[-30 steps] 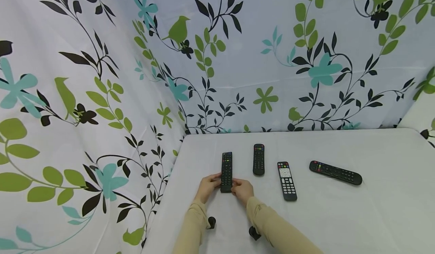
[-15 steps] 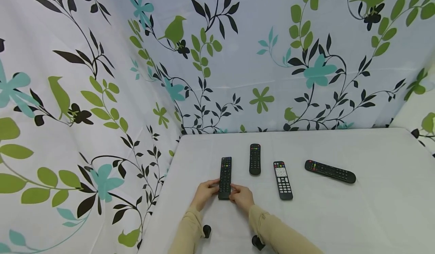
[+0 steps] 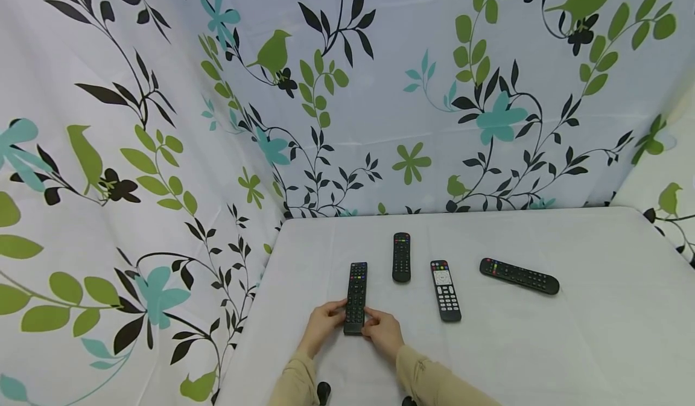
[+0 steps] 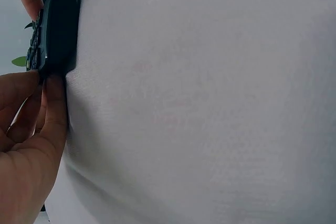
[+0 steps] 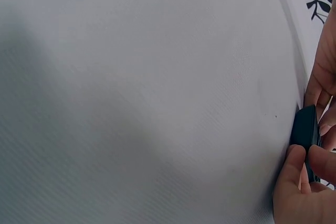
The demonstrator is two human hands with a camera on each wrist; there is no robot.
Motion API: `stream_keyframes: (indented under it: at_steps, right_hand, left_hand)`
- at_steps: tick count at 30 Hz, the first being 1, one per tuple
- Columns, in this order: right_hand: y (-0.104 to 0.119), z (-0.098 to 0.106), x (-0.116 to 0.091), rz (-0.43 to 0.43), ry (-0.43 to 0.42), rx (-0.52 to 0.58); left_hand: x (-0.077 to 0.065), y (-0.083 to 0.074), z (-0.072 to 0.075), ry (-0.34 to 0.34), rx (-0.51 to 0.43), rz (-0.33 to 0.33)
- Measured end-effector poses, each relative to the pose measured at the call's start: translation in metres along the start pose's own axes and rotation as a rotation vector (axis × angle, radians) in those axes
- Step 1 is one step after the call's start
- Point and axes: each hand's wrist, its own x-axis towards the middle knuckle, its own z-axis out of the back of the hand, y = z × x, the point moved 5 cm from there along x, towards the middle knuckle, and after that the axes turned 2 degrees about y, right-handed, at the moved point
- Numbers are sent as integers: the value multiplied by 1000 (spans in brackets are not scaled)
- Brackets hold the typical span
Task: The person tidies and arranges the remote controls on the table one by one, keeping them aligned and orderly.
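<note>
Black remote (image 3: 355,294) is at the left of the white bench (image 3: 543,345), lengthwise from near to far. We see its near part gripped from both sides: left hand (image 3: 321,327) pinches its left edge, right hand (image 3: 384,332) its right edge, sleeved forearms (image 3: 440,379) slanting in from the near side. We count three other remotes (image 3: 446,294) to its right, four altogether.

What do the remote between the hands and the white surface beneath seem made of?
The held remote is probably hard, smooth plastic: it looks evenly dark and crisp-edged. Its raised buttons might be rubber or plastic. The white surface seems matte cloth or textured sheeting, from its fine grain and soft crease.
</note>
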Motion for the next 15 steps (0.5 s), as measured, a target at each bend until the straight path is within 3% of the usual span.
stream_keyframes:
  at_steps: [7, 15]
  right_hand:
    - [-2, -2, -5, -10, -8, -22]
    - [-7, -2, -5, -27, -7, -24]
  left_hand:
    - [-11, -3, 1, -11, 14, 2]
    - [-11, -1, -4, -26, 1, 9]
